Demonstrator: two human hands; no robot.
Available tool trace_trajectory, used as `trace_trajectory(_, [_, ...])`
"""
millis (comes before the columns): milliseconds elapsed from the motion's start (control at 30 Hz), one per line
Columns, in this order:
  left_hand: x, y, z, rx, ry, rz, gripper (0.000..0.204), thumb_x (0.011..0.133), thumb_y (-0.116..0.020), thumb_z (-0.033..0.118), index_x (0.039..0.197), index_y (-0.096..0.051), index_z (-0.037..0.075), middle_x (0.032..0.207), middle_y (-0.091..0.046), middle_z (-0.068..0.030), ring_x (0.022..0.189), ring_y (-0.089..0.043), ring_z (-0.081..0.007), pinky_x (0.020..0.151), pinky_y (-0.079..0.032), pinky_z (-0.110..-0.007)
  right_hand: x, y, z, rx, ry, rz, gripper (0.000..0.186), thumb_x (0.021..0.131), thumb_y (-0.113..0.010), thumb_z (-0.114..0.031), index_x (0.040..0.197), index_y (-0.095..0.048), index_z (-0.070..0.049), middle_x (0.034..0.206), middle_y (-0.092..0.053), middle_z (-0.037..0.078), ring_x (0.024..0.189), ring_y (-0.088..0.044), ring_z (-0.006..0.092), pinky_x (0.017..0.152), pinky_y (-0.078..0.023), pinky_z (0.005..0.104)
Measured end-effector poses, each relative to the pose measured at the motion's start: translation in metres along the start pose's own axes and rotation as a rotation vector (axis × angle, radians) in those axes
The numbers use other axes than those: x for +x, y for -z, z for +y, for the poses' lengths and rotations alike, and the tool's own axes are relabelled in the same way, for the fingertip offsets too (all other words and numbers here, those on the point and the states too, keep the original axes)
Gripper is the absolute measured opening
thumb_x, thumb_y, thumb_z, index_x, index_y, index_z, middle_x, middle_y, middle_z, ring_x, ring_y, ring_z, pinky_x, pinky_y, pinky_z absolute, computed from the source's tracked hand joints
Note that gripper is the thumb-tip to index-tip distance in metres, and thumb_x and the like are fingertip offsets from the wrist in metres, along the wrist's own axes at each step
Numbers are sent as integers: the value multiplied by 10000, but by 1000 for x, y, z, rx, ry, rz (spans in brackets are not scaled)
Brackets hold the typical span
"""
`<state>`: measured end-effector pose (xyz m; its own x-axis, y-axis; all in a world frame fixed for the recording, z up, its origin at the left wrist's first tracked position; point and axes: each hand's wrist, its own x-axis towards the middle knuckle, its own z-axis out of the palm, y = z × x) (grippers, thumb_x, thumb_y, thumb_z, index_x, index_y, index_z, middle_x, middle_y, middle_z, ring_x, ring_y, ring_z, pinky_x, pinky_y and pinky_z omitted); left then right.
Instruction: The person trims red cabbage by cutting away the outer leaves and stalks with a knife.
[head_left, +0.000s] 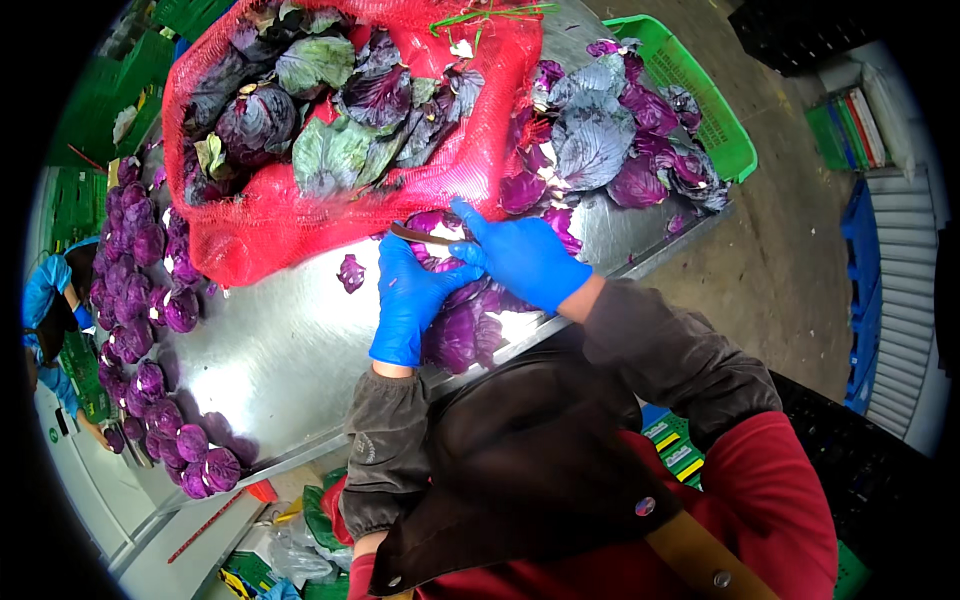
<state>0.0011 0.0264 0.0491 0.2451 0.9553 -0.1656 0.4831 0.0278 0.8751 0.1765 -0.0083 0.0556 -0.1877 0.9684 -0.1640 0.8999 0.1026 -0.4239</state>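
My left hand (410,300), in a blue glove, grips a red cabbage (432,219) over the steel table. My right hand (520,260), also gloved, is closed on a small knife (420,235) lying across that cabbage. Loose purple leaves (465,335) lie beneath and around my hands. Just behind them is a red mesh sack (250,245) holding cabbage and dark green outer leaves (315,155). Part of the cabbage is hidden by my fingers.
Trimmed cabbages (180,310) line the left side of the steel table (290,360). A green crate (735,140) and leaf heap (590,135) sit back right. At far left, a co-worker's blue sleeve (45,285) shows. Blue pallets (860,290) stand right.
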Motion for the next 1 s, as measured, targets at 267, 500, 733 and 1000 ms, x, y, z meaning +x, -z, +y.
trace_trajectory(267, [-27,-23,-10,418,-207,183,1181,507,-957,384,1408,-330,-53,1309,-501,-233,1200,-509,-366,1020,-430,-432,75,36,46,116,-93,-200,658,950,-399,-631,885,-702,-51,741,-666,201,740,-669,378,748,-515,470])
trace_trajectory(500, [-49,-7,-33,-52,-110,106,1222,529,-966,309,1467,-257,-23,1401,-408,-198,1278,-453,-304,1083,-395,-410,77,-16,61,255,-211,-16,519,779,-708,-530,940,-698,-37,932,-683,217,894,-658,407,820,-509,490])
trace_trajectory(733, [-52,3,-48,-42,-64,50,1193,560,-955,297,1469,-243,-3,1406,-401,-193,1293,-436,-308,1089,-390,-409,22,0,13,339,37,316,523,876,-669,-340,1342,-511,-160,1108,-662,141,812,-675,341,698,-523,455])
trace_trajectory(1000, [-47,-5,-27,-56,-67,88,1096,593,-946,276,1431,-299,-2,1335,-495,-164,1207,-536,-270,1018,-461,-382,-34,-62,-12,151,210,551,568,822,-671,-223,1373,-542,-270,1303,-596,21,590,-655,210,475,-496,300])
